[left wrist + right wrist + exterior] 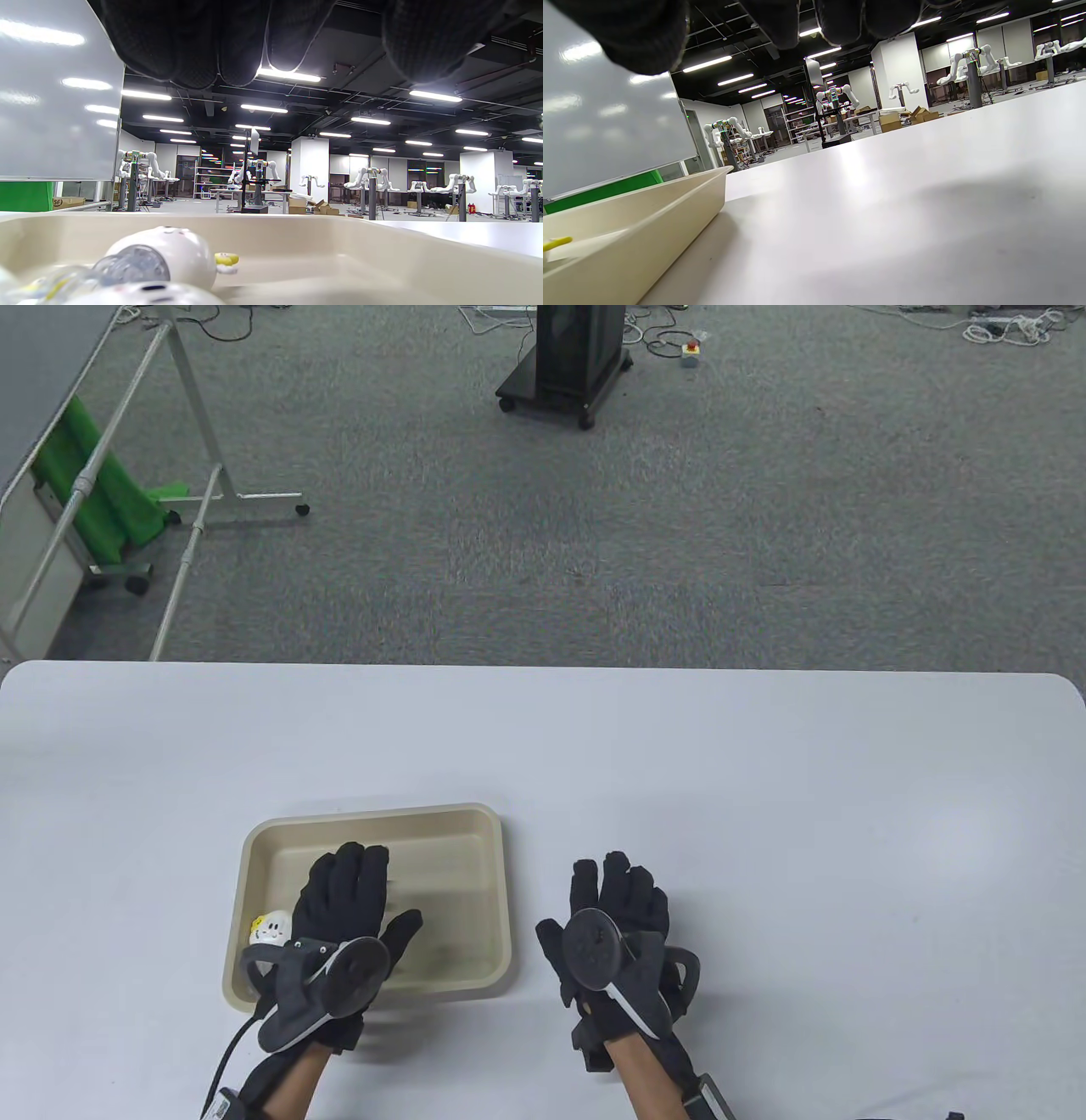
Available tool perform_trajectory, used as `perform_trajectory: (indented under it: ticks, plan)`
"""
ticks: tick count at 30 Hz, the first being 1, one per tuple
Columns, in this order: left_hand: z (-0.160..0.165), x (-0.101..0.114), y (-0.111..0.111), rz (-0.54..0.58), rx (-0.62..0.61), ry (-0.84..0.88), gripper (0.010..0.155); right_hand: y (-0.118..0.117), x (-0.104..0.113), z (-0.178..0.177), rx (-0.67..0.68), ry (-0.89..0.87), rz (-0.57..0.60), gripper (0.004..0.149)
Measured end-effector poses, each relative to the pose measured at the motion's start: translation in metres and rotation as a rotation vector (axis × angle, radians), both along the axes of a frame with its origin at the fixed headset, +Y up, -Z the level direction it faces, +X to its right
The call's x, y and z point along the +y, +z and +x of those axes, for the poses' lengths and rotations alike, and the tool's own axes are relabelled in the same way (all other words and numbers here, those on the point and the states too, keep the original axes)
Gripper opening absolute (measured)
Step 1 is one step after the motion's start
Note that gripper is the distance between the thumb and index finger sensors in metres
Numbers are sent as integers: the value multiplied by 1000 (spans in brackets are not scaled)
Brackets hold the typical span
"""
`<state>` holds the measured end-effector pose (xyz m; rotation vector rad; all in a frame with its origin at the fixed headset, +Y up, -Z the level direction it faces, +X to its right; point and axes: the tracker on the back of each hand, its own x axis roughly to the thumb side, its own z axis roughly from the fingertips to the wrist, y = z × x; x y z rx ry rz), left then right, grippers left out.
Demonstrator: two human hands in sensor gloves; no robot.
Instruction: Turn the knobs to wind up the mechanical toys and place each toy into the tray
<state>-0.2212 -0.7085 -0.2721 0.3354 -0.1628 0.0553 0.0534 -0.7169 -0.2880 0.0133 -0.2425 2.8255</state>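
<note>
A beige tray (484, 848) lies on the white table, left of centre. A white wind-up toy (273, 927) with yellow bits lies in its near left corner, partly hidden by my left hand (348, 891). That hand hovers over the tray with fingers straight, holding nothing. In the left wrist view the white toy (169, 254) lies on its side in the tray (382, 250), with another blurred toy (140, 294) nearer the camera. My right hand (615, 899) is just right of the tray over bare table, fingers straight and empty. The tray's wall (649, 220) shows in the right wrist view.
The table (764, 814) stretches wide to the right and back, its far edge near mid-frame. Beyond it on the carpet stand a black wheeled stand (568, 356) and a white frame (195, 475) with green cloth.
</note>
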Motion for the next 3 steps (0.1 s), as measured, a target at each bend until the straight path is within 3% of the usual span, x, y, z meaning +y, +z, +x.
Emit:
perform_trajectory:
  ticks: [3]
  plan:
    - [0, 1, 0, -3, 5, -8, 85, -1, -1, 0, 6, -7, -5, 81]
